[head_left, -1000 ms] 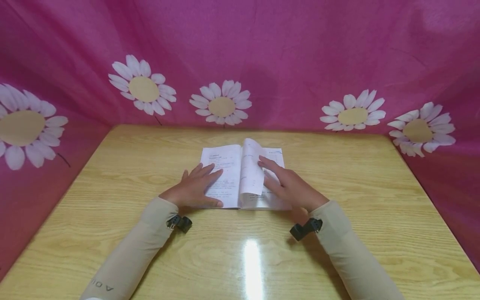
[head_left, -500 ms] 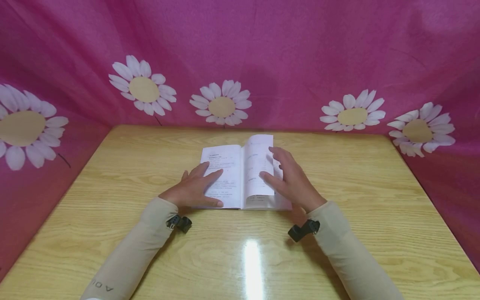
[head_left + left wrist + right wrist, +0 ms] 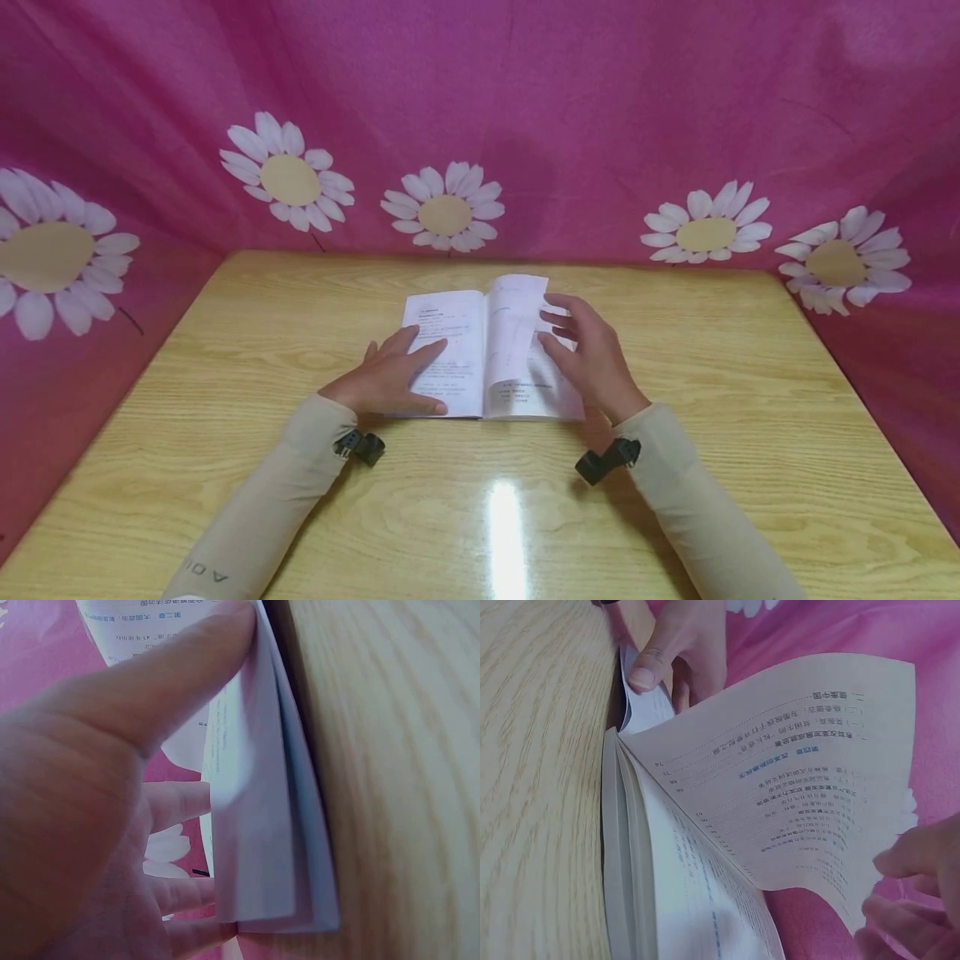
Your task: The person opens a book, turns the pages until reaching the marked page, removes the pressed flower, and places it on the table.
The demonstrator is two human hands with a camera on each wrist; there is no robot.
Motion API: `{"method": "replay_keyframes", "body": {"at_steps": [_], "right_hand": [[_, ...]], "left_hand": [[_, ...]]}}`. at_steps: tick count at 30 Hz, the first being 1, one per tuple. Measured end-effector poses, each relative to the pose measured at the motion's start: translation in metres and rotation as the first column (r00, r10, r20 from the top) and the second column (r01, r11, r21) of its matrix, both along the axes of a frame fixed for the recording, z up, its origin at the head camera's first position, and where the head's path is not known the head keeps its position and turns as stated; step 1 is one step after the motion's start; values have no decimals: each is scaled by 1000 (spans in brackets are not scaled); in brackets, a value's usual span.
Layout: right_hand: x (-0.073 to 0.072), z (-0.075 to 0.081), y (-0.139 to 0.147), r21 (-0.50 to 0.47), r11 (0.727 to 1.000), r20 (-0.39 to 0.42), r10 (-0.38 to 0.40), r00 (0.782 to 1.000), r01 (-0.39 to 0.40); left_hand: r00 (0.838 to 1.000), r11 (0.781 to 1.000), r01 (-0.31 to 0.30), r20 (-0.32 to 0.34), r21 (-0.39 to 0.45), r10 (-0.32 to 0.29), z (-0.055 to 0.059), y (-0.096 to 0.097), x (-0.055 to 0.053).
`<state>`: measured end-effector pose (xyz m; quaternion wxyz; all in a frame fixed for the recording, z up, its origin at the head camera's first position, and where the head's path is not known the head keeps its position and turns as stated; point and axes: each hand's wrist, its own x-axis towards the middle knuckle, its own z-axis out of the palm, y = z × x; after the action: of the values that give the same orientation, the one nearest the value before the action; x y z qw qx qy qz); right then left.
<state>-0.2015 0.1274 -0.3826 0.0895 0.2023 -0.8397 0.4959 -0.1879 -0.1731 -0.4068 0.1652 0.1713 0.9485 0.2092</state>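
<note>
An open book (image 3: 450, 367) with white printed pages lies on the table. My left hand (image 3: 382, 379) rests on its left page with the fingers spread; the thumb (image 3: 187, 660) lies along the near edge. One page (image 3: 513, 325) stands raised and curved over the right half, and lines of print with blue headings show on it in the right wrist view. At its free edge is my right hand (image 3: 592, 354), fingers loosely bent and thumb apart. In the right wrist view these fingers (image 3: 907, 922) are right beside the page's curling lower corner.
The book lies mid-way on a wooden table (image 3: 300, 283) with a light glare (image 3: 506, 533) in front. A pink curtain (image 3: 570, 100) printed with white daisies hangs behind and at both sides. Black wrist straps (image 3: 611, 460) sit over beige sleeves (image 3: 262, 500).
The raised page swung to the right, then its lower part curled back leftward. My right hand shifted slightly right and its fingers came off the page's face. The left hand stayed in place.
</note>
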Motion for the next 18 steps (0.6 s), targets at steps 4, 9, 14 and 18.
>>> {"method": "replay_keyframes", "body": {"at_steps": [4, 9, 14, 18], "right_hand": [[1, 2, -1, -19, 996, 6, -91, 996, 91], [1, 2, -2, -17, 983, 50, -180, 982, 181], [4, 1, -5, 50, 991, 71, -127, 989, 123], [6, -2, -9, 115, 993, 21, -32, 999, 29]], "left_hand": [[1000, 1000, -4, 2, -2, 4, -1, 0, -1], [1000, 1000, -8, 4, -7, 8, -1, 1, -1], [1000, 1000, -8, 6, 1, 8, 0, 0, -2], [1000, 998, -24, 14, 54, 23, 2, -1, -5]]}}
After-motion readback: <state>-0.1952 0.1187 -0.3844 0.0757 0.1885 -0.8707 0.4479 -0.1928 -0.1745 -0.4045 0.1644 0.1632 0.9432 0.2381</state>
